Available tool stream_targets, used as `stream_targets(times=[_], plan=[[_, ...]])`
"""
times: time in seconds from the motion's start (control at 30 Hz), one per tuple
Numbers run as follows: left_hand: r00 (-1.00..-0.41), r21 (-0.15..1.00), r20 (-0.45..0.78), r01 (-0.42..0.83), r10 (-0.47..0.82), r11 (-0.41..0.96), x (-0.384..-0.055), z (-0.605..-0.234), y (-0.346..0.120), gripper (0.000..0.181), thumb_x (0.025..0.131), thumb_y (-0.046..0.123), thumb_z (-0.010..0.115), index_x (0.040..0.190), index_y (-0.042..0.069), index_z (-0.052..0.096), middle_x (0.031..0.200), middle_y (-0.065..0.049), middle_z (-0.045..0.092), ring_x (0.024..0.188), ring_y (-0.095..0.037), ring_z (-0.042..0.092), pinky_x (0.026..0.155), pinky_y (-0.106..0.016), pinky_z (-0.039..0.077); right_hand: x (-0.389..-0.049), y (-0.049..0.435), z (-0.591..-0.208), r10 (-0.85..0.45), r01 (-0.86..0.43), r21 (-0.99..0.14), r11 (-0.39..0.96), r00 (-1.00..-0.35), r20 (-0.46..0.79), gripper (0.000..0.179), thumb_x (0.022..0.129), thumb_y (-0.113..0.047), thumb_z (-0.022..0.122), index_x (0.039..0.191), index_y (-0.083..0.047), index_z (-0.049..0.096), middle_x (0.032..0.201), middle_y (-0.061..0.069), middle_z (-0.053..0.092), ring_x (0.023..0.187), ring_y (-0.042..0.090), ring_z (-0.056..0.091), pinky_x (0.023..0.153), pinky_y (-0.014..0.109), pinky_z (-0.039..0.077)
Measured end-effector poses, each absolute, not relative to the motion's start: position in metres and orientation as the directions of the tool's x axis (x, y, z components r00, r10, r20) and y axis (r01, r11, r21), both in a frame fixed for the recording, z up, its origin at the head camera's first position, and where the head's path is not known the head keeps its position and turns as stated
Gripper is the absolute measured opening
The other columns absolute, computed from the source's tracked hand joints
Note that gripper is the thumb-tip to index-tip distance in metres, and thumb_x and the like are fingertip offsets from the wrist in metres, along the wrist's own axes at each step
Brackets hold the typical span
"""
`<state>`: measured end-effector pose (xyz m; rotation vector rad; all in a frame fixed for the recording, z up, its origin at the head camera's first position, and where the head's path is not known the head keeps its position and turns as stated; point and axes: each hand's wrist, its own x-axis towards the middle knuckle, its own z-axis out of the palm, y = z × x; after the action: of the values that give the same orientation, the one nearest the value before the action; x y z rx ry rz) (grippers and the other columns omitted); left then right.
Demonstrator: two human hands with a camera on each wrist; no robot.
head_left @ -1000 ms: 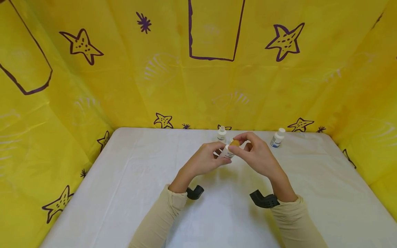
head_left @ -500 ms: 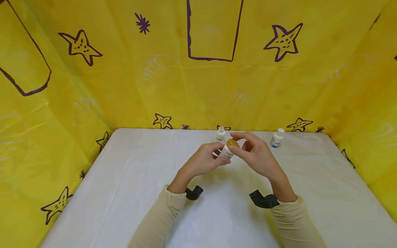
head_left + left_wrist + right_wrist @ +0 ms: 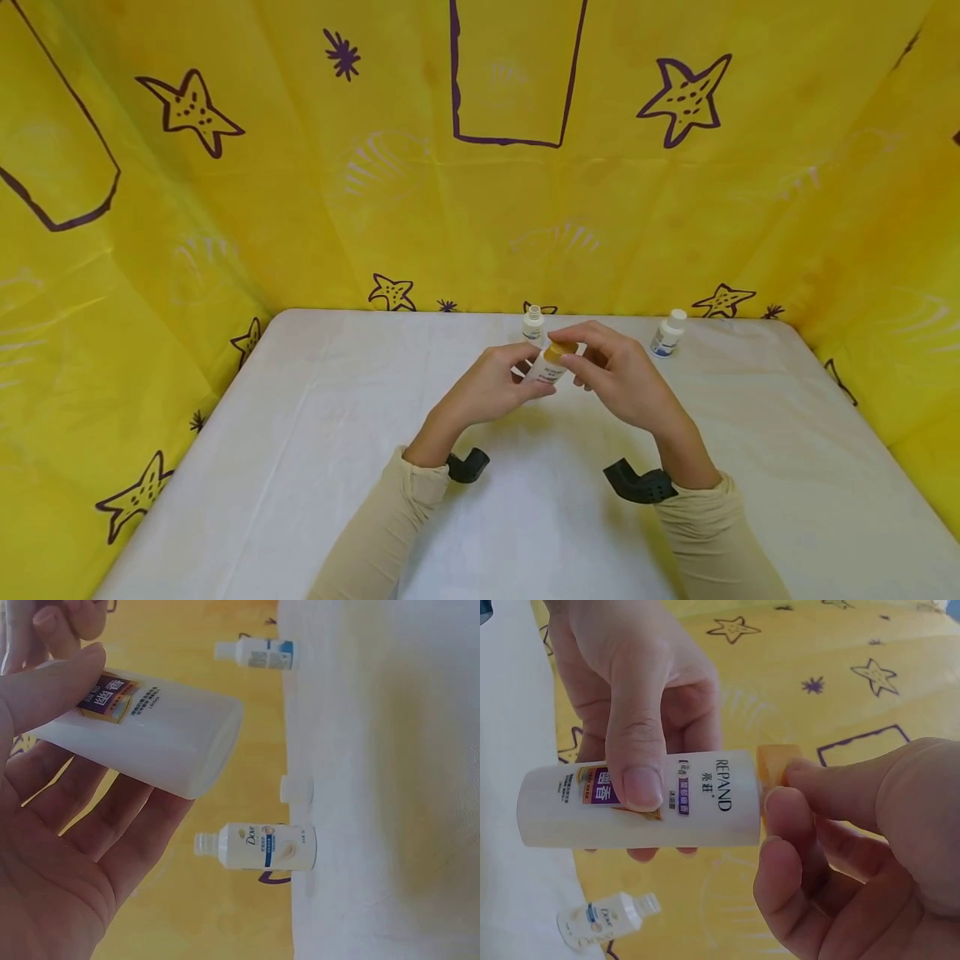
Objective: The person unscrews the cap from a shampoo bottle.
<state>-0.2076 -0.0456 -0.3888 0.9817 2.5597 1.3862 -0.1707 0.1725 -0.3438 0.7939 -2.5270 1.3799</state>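
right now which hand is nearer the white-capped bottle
Right. The right hand is on the near side of the white-capped bottle, slightly to its left; the left hand is farther left.

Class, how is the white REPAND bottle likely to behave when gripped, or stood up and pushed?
The REPAND bottle is probably fairly stiff: no dent shows around the thumb of the left hand. Its smooth-looking surface may be slippery. Stood up, it might tip if pushed near its top, being taller than wide.

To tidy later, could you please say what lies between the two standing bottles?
Apparently a white cap, nearer the Dove bottle, in the left wrist view.
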Motion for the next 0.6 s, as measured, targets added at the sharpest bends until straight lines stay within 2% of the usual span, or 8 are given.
stream_targets(times=[0.1, 0.23, 0.43, 0.6], plan=[[-0.795, 0.778, 0.224, 0.495, 0.564, 0.388, -0.2076, -0.3892, -0.0458, 0.029, 0.091, 0.023, 0.079, 0.116, 0.014, 0.069, 0.109, 0.0, 0.072, 0.095, -0.012, 0.068, 0.08, -0.021, 0.059, -0.1706, 0.1728, -0.3436, -0.361, -0.485, -0.749, 0.452, -0.867, 0.344, 0.038, 0.096, -0.012, 0.071, 0.133, -0.015, 0.066, 0.122, 0.005, 0.068, 0.065, 0.015, 0.061, 0.059, 0.025, 0.052], [-0.798, 0.783, 0.222, 0.488, 0.56, 0.384, -0.2068, -0.3882, -0.0468, 0.026, 0.09, 0.024, 0.079, 0.113, 0.015, 0.069, 0.104, 0.002, 0.071, 0.094, -0.012, 0.068, 0.08, -0.021, 0.059, -0.1719, 0.172, -0.3434, -0.286, -0.375, -0.797, 0.474, -0.921, 0.263, 0.05, 0.093, -0.025, 0.076, 0.139, -0.018, 0.057, 0.126, 0.006, 0.063, 0.065, 0.014, 0.057, 0.058, 0.025, 0.048], [-0.791, 0.794, 0.23, 0.49, 0.567, 0.361, -0.2062, -0.3887, -0.0457, 0.03, 0.088, 0.022, 0.082, 0.115, 0.016, 0.071, 0.105, 0.001, 0.072, 0.09, -0.012, 0.068, 0.078, -0.022, 0.059, -0.1733, 0.1705, -0.3456, -0.165, -0.231, -0.795, 0.561, -0.972, 0.166, 0.043, 0.091, -0.041, 0.077, 0.118, -0.013, 0.059, 0.104, 0.006, 0.056, 0.073, 0.021, 0.051, 0.057, 0.027, 0.042], [-0.78, 0.784, 0.235, 0.505, 0.58, 0.362, -0.2059, -0.3877, -0.045, 0.03, 0.087, 0.023, 0.082, 0.114, 0.015, 0.072, 0.102, 0.001, 0.072, 0.088, -0.012, 0.068, 0.077, -0.022, 0.059, -0.1735, 0.1698, -0.3446, -0.158, -0.202, -0.796, 0.57, -0.978, 0.135, 0.04, 0.09, -0.043, 0.077, 0.111, -0.013, 0.061, 0.101, 0.005, 0.06, 0.072, 0.021, 0.053, 0.057, 0.027, 0.043]])
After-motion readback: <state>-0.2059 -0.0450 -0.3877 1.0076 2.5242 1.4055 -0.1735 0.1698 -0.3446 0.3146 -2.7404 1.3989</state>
